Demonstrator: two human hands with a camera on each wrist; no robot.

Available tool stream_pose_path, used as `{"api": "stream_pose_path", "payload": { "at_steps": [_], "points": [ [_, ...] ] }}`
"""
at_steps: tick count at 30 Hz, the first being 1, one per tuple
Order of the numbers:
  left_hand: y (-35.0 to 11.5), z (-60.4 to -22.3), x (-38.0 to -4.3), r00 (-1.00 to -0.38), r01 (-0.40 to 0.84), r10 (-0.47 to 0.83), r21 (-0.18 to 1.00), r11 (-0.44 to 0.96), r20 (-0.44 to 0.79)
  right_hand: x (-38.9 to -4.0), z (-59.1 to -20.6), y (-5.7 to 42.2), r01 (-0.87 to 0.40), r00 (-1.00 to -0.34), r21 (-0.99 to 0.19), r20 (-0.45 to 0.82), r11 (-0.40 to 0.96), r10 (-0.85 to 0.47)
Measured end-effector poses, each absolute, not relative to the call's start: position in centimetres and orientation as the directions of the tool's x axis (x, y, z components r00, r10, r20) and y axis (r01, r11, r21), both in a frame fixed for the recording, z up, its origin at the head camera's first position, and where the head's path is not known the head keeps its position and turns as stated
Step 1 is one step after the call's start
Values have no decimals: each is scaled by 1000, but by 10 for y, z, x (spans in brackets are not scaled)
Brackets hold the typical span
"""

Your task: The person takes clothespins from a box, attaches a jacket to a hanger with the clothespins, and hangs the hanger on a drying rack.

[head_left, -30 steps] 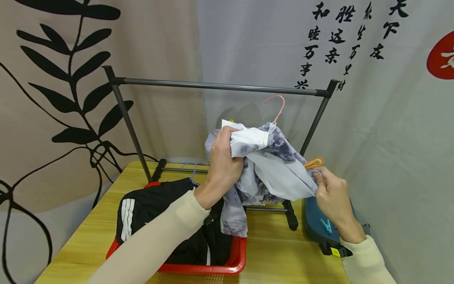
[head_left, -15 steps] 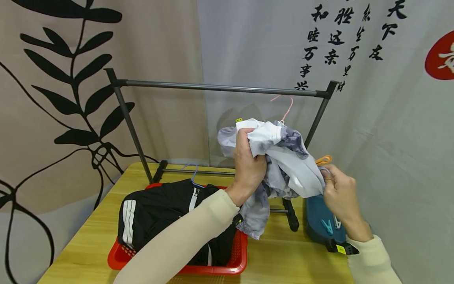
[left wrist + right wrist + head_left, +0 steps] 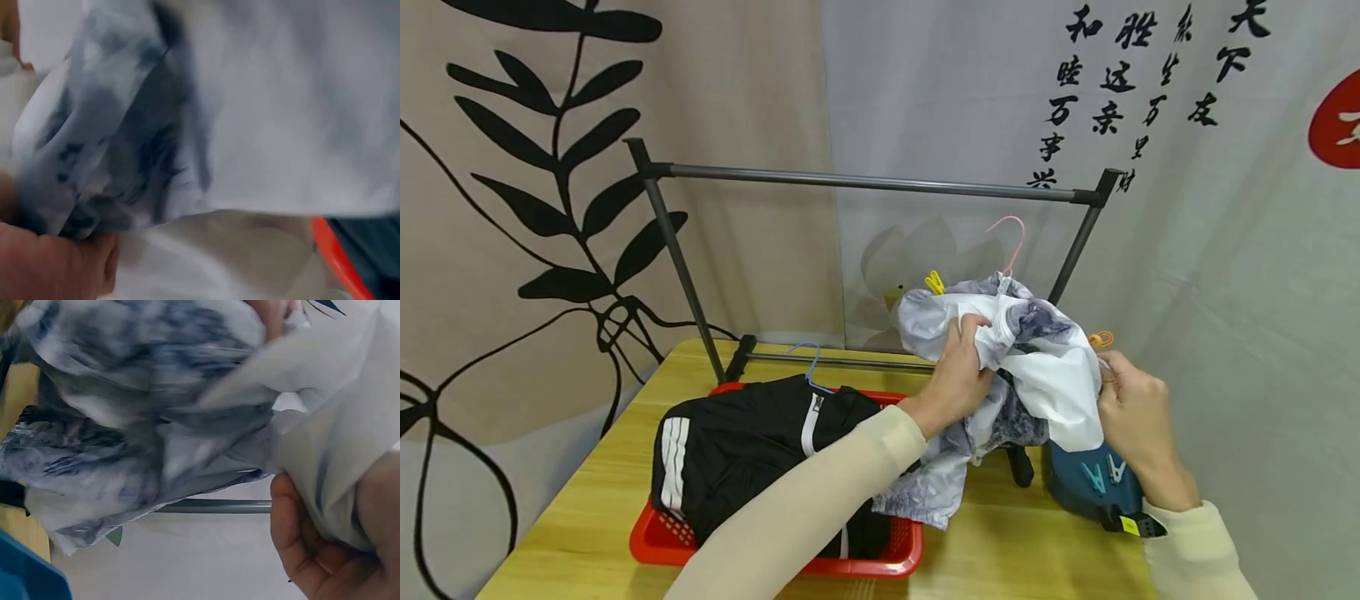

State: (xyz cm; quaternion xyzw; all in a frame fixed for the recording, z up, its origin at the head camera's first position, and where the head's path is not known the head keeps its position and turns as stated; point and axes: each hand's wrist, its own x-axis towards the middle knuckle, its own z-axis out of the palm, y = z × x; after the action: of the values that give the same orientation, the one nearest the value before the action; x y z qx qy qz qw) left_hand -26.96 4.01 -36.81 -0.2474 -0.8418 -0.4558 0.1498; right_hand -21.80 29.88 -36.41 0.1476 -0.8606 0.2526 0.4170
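Note:
A white and grey-blue patterned garment [image 3: 1060, 367] hangs bunched on a hanger whose pink hook [image 3: 1019, 242] sticks up below the rack's bar. My left hand [image 3: 958, 379] grips its white cloth near the middle; curled fingers [image 3: 56, 262] show at the lower left of the left wrist view. At the right edge, my right hand [image 3: 1138, 417] pinches the cloth between thumb and fingers, close to an orange clip [image 3: 1101, 340]. A yellow clip [image 3: 935, 282] sits on the left shoulder. One sleeve [image 3: 936, 487] dangles over the basket's right side.
A grey metal rack [image 3: 865, 179] stands at the back of the wooden table [image 3: 1000, 550]. A red basket [image 3: 910, 550] holds a black jacket [image 3: 737, 450] with a blue hanger hook [image 3: 814, 362]. At right, a blue container [image 3: 1078, 479] carries small clips [image 3: 1093, 478].
Both hands and the garment have shifted right, and the left hand has also come down. The pink hook has dropped below the bar. The yellow clip shows more fully.

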Motion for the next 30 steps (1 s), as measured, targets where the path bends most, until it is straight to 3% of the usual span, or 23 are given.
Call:
{"api": "stream_pose_path", "payload": {
  "at_steps": [5,11,16,20,22,30],
  "points": [
    [22,-379,-281,-807,589,425,590,552,409,-221,-369,299,-456,-615,-313,787,833,-41],
    [5,-378,-282,-804,594,501,419,687,320,-224,-366,301,-422,-623,-342,782,840,5],
    [-2,-368,-275,-876,471,480,270,840,34,-225,-365,300,-423,-605,-332,796,843,10],
    [-13,-364,-272,-878,384,443,285,878,-180,-226,-366,299,-424,-600,-326,800,845,8],
    [-19,-362,-270,-886,350,419,304,886,-200,-226,-366,299,-430,-592,-325,806,842,9],
    [-38,-354,-240,-934,298,344,328,896,-93,-224,-366,300,-469,-528,-317,849,824,26]
  ]
}}
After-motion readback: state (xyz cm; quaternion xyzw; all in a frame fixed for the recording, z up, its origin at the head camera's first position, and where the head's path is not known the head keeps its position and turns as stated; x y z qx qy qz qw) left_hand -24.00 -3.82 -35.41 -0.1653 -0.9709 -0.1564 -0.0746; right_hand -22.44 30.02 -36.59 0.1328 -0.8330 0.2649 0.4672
